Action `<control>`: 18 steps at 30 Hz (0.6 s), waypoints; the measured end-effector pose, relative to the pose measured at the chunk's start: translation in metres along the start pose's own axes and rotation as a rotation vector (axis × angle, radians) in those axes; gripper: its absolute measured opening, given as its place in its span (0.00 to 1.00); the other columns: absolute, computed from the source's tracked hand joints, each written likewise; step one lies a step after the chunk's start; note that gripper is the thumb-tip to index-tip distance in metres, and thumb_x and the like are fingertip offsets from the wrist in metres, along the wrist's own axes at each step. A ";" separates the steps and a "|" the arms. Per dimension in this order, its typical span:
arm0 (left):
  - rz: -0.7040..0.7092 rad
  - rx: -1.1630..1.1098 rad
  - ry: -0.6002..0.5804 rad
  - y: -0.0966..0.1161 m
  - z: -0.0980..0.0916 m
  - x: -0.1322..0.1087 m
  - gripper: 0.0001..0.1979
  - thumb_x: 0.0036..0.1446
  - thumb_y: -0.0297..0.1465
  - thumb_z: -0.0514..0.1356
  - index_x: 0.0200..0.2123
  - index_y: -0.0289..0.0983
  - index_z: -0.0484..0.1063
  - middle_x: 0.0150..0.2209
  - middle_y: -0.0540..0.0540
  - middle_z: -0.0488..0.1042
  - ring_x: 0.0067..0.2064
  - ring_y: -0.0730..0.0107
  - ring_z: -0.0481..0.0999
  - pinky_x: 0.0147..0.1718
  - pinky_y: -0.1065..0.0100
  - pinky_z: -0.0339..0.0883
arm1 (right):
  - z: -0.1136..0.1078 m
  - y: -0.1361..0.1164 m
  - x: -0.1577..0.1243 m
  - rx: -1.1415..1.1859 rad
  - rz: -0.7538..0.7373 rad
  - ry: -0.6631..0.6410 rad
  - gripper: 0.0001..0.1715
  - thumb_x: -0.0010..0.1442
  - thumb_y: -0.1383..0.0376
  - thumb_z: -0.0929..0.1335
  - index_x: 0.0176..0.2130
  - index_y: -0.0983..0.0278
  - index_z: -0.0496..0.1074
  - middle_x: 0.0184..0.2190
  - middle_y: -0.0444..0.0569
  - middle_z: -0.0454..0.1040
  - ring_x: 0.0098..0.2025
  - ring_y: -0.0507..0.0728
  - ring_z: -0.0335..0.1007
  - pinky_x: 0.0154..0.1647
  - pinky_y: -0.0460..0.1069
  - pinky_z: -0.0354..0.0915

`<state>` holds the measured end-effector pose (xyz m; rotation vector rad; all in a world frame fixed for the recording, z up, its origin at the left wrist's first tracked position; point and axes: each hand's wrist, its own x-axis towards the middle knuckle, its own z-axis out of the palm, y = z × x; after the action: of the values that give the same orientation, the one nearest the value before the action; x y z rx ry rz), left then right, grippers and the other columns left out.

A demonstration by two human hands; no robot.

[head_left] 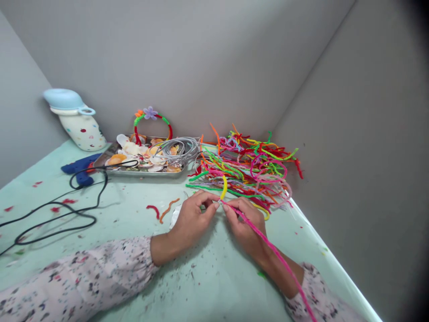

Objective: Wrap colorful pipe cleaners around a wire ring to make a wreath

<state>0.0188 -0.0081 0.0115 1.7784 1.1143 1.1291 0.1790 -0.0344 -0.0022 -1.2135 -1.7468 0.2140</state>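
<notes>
While the left hand (192, 220) pinches the lower end of a yellow fuzzy stem (224, 186) near the frame's centre, the right hand (244, 230) pinches a pink fuzzy stem (278, 253) that trails toward the lower right.

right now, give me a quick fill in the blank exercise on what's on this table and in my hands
1. The right hand holds a long fuzzy strand coloured ____.
2. At the fingertips of the left hand, a short bent piece is coloured ____.
3. In this view, the bottle stands to the tray's ____.
4. The looping cord is coloured ____.

Missing words: pink; yellow; left; black.
</notes>
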 end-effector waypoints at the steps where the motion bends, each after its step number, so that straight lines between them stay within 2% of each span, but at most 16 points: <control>1: 0.009 0.008 0.001 0.001 0.000 0.000 0.07 0.56 0.28 0.58 0.36 0.36 0.76 0.34 0.47 0.75 0.36 0.69 0.73 0.37 0.68 0.66 | 0.000 0.000 0.000 -0.004 -0.003 -0.003 0.04 0.60 0.68 0.67 0.33 0.60 0.71 0.28 0.46 0.73 0.32 0.55 0.69 0.34 0.49 0.65; 9: 0.119 0.108 0.018 0.010 -0.004 -0.002 0.07 0.56 0.26 0.58 0.35 0.38 0.76 0.30 0.50 0.73 0.35 0.70 0.71 0.38 0.68 0.64 | -0.003 0.003 -0.001 -0.029 -0.081 -0.014 0.04 0.59 0.69 0.67 0.34 0.61 0.71 0.30 0.47 0.74 0.33 0.54 0.70 0.34 0.49 0.66; 18: 0.230 0.208 0.022 0.005 -0.005 -0.001 0.07 0.57 0.25 0.58 0.37 0.38 0.76 0.32 0.49 0.73 0.36 0.69 0.70 0.39 0.66 0.62 | -0.004 0.007 -0.003 -0.035 -0.193 0.005 0.07 0.56 0.72 0.68 0.37 0.62 0.71 0.30 0.48 0.73 0.33 0.54 0.70 0.34 0.49 0.67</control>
<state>0.0154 -0.0105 0.0176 2.1034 1.0933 1.2055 0.1862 -0.0346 -0.0058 -1.0606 -1.8566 0.0664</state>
